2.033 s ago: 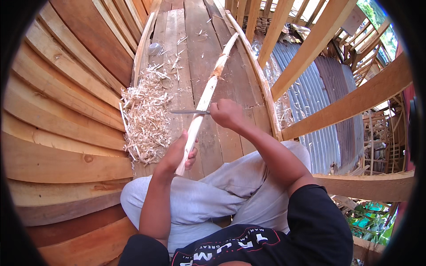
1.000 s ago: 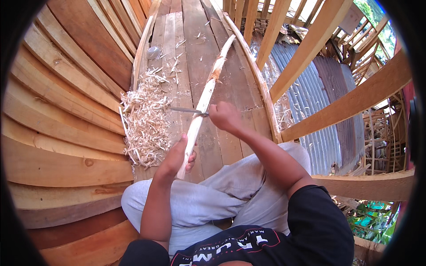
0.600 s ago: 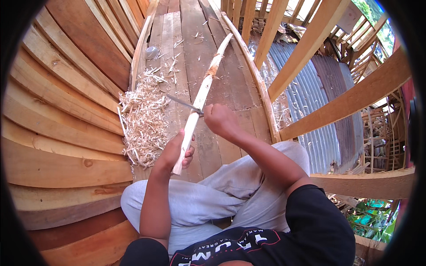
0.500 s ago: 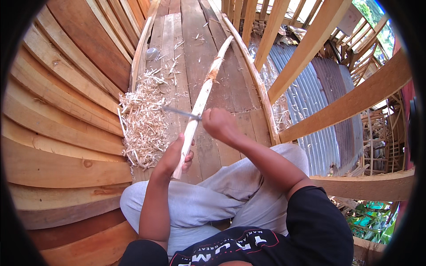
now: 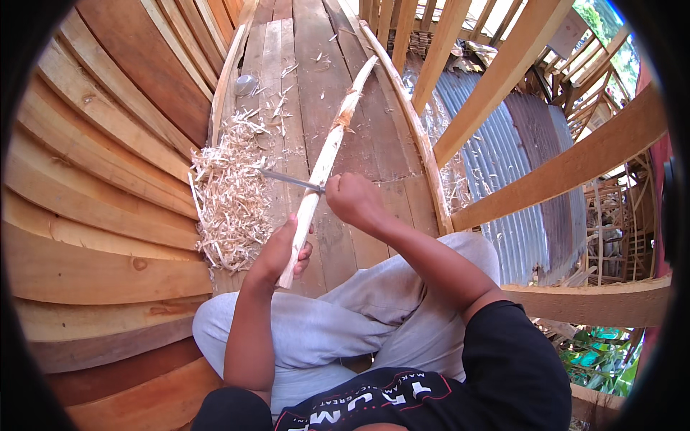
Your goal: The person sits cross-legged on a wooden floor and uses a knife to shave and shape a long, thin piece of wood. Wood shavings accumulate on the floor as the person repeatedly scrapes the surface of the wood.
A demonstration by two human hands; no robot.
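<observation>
A long pale wooden stick (image 5: pixel 327 154), stripped of bark apart from a brown knotty patch, slants from above my lap away toward the far right. Its near end rests in my left hand (image 5: pixel 282 251), whose fingers wrap round it from beneath. My right hand (image 5: pixel 353 201) is closed in a fist round the knife's handle, which the fingers hide. The knife's narrow grey blade (image 5: pixel 291 179) points left and lies across the stick, touching it just beyond my left hand.
A heap of wood shavings (image 5: pixel 233 194) covers the plank floor (image 5: pixel 316 86) on the left, near a small clear round container (image 5: pixel 246 85). Board walling (image 5: pixel 93 208) rises at left. Wooden railing posts (image 5: pixel 496 79) stand at right, with corrugated metal sheets (image 5: pixel 503 165) beyond.
The knife blade, blurred before, now shows sharply and has shifted very slightly. Both hands keep their grip, and the stick stays in nearly the same place.
</observation>
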